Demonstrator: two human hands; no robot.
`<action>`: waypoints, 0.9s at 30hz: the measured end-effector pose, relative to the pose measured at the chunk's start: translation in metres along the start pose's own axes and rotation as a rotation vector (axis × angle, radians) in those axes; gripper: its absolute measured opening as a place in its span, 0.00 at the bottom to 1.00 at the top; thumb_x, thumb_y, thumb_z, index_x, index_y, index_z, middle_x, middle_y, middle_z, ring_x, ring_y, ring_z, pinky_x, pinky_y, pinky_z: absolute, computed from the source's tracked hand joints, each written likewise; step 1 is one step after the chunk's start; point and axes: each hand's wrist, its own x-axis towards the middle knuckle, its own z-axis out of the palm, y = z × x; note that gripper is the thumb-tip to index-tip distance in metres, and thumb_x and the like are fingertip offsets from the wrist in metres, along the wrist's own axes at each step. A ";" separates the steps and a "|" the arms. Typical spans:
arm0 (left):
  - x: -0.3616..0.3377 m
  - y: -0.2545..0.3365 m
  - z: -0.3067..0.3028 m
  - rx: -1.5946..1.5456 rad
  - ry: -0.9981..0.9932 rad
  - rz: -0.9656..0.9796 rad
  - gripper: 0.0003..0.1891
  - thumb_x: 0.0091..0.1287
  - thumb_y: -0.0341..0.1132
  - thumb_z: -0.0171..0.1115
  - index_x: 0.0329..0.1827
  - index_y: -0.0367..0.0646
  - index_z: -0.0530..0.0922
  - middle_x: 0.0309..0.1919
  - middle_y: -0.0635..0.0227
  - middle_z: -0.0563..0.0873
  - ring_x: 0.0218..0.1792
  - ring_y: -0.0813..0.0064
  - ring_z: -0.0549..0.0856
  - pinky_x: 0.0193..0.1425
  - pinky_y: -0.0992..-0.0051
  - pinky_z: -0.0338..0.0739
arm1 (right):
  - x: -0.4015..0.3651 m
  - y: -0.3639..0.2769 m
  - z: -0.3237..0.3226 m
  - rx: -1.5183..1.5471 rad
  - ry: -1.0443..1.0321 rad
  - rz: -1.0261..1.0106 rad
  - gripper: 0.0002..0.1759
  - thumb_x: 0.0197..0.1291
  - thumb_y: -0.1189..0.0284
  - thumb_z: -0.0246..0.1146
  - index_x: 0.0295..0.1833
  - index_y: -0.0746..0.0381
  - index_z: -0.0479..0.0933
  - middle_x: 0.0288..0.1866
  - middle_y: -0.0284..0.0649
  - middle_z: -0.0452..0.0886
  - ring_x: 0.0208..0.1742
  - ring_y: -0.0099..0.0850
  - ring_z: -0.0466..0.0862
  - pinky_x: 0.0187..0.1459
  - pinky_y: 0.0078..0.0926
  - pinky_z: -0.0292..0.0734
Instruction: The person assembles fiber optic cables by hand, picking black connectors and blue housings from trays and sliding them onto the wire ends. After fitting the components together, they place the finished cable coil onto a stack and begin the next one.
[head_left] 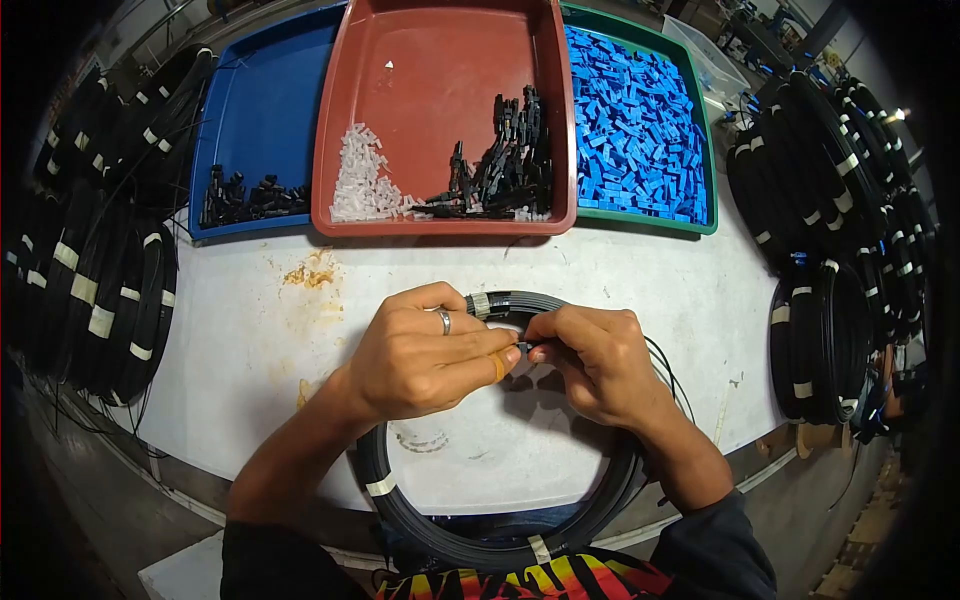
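Over the middle of a coil of black cable (pixel 400 515), my two hands meet at the fingertips. My left hand (pixel 425 350), with a ring and a tan strip on one finger, pinches one side of a small black connector (pixel 523 346). My right hand (pixel 595 365) grips the same piece from the other side with thumb and forefinger. The fingers cover most of the connector, so its exact shape is hidden. Pale tape bands wrap the coil, which lies on the white table and overhangs its near edge. Thin loose cable runs beside my right wrist.
At the back stand a blue tray (pixel 270 120) with black parts, a red tray (pixel 440 60) with white clips and black connectors, and a green tray (pixel 712 200) full of blue pieces. Taped cable coils are stacked at left (pixel 90 290) and right (pixel 825 340).
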 end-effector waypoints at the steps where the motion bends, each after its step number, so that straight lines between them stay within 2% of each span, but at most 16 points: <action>1: 0.000 0.000 0.000 0.023 0.001 0.026 0.07 0.56 0.25 0.79 0.27 0.45 0.86 0.29 0.71 0.92 0.26 0.81 0.88 0.31 0.78 0.72 | 0.000 0.000 0.000 0.019 -0.013 0.015 0.10 0.52 0.82 0.70 0.41 0.64 0.80 0.31 0.42 0.85 0.28 0.41 0.87 0.28 0.35 0.80; 5: 0.002 0.002 -0.002 0.050 0.000 0.013 0.09 0.59 0.28 0.76 0.24 0.43 0.83 0.27 0.73 0.91 0.25 0.81 0.86 0.32 0.77 0.77 | 0.001 -0.001 0.000 0.039 -0.013 0.022 0.09 0.53 0.82 0.70 0.41 0.64 0.80 0.31 0.43 0.85 0.28 0.42 0.87 0.29 0.35 0.80; 8: 0.001 0.001 -0.006 -0.055 -0.030 -0.101 0.09 0.56 0.28 0.78 0.24 0.43 0.84 0.27 0.73 0.91 0.24 0.81 0.86 0.31 0.78 0.76 | 0.004 -0.005 -0.002 0.047 0.003 -0.001 0.08 0.55 0.81 0.70 0.41 0.64 0.81 0.30 0.42 0.85 0.29 0.41 0.87 0.29 0.35 0.80; 10: 0.001 0.000 -0.007 -0.152 -0.025 -0.191 0.09 0.55 0.28 0.79 0.24 0.44 0.83 0.26 0.73 0.90 0.23 0.81 0.85 0.31 0.78 0.75 | 0.004 -0.006 -0.002 -0.018 0.031 -0.058 0.11 0.50 0.83 0.70 0.41 0.63 0.81 0.30 0.42 0.85 0.29 0.40 0.87 0.29 0.35 0.81; 14: -0.001 -0.001 -0.006 -0.175 -0.058 -0.195 0.08 0.55 0.28 0.79 0.25 0.44 0.85 0.27 0.73 0.91 0.24 0.82 0.86 0.31 0.78 0.75 | 0.003 -0.004 -0.004 -0.082 0.019 -0.107 0.15 0.44 0.85 0.69 0.41 0.63 0.81 0.29 0.41 0.85 0.29 0.40 0.87 0.29 0.34 0.81; 16: -0.001 0.000 -0.004 -0.079 -0.042 -0.090 0.07 0.56 0.29 0.78 0.26 0.44 0.86 0.28 0.74 0.92 0.25 0.83 0.87 0.31 0.78 0.75 | 0.003 -0.003 -0.003 -0.061 0.042 -0.131 0.15 0.43 0.86 0.73 0.39 0.65 0.82 0.27 0.42 0.84 0.26 0.38 0.86 0.26 0.32 0.78; 26: 0.000 0.001 -0.003 0.024 -0.017 0.011 0.05 0.60 0.29 0.74 0.27 0.43 0.87 0.32 0.71 0.93 0.29 0.82 0.88 0.32 0.79 0.77 | 0.001 -0.005 -0.003 0.015 0.005 -0.006 0.12 0.49 0.85 0.73 0.39 0.66 0.82 0.28 0.42 0.85 0.28 0.40 0.87 0.30 0.32 0.79; 27: 0.000 0.001 -0.003 0.035 -0.017 0.023 0.04 0.60 0.29 0.75 0.28 0.45 0.87 0.32 0.70 0.93 0.29 0.82 0.89 0.31 0.79 0.74 | 0.000 -0.005 -0.003 0.034 0.002 0.012 0.11 0.50 0.84 0.73 0.39 0.66 0.82 0.29 0.42 0.85 0.28 0.40 0.87 0.30 0.32 0.79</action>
